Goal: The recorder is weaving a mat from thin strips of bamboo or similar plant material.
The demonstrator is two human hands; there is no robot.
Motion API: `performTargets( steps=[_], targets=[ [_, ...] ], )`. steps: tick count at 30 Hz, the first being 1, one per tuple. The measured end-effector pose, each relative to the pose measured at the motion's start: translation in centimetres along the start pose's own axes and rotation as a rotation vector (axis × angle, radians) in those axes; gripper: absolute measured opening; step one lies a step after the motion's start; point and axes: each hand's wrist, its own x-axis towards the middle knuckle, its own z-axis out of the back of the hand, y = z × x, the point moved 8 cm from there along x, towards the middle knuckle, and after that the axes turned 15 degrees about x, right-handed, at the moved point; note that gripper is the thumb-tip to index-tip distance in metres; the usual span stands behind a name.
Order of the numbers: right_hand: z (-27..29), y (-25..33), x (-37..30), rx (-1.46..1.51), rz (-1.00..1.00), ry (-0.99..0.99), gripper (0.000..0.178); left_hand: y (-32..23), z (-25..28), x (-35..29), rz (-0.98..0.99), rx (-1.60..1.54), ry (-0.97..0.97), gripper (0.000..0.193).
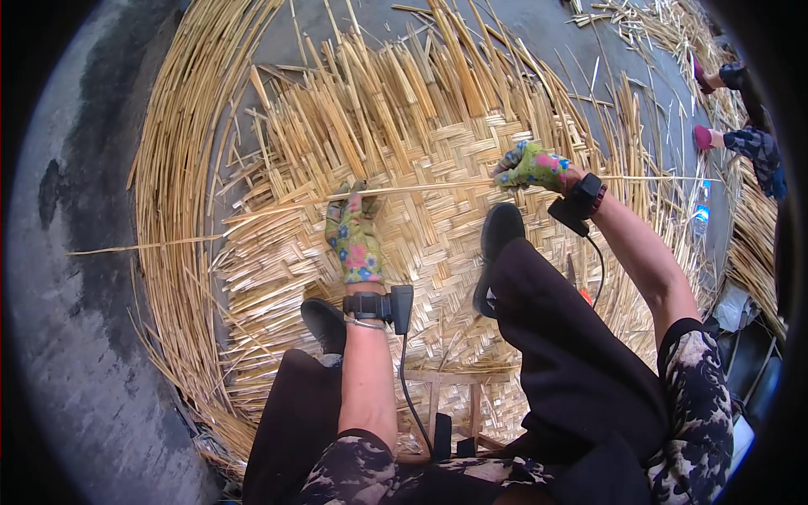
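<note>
A long, thin reed strip (429, 187) stretches nearly level across a partly woven reed mat (442, 299). My left hand (355, 240), in a flowered yellow-green glove, is closed on the strip at the mat's left half. In a matching glove, my right hand (537, 168) pinches the strip farther right, and its end runs on past that wrist. Beyond both hands, loose unwoven reeds (370, 105) fan out from the far edge of the weave. My fingertips are partly hidden by the gloves and the strip.
My black shoes (502, 231) rest on the mat. A wooden stool (454, 379) shows between my legs. Long reeds (181, 168) lie bundled at the left on grey concrete (109, 362). At the right are a plastic bottle (700, 220), more reeds and another person's feet (704, 137).
</note>
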Motion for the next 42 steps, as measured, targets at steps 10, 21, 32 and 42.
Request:
performTargets(
  steps=[10,21,32,42],
  targets=[
    [-1.4,2.2,-0.9,-0.333,0.444,-0.183,0.014,2.9,-3.2,-1.6,0.069,0.100,0.010,0.025],
    [-2.2,0.6,-1.0,-0.574,0.408,-0.143,0.015,3.4,-1.8,-1.4,0.059,0.137,-0.039,0.023],
    [-3.5,1.2,-2.5,-0.861,0.514,-0.276,0.007,4.1,-1.4,-1.1,0.153,0.190,-0.100,0.024],
    [-3.5,2.2,-4.0,-0.612,0.727,-0.367,0.011,3.7,-6.1,-2.3,0.201,0.102,0.176,0.037]
  ],
)
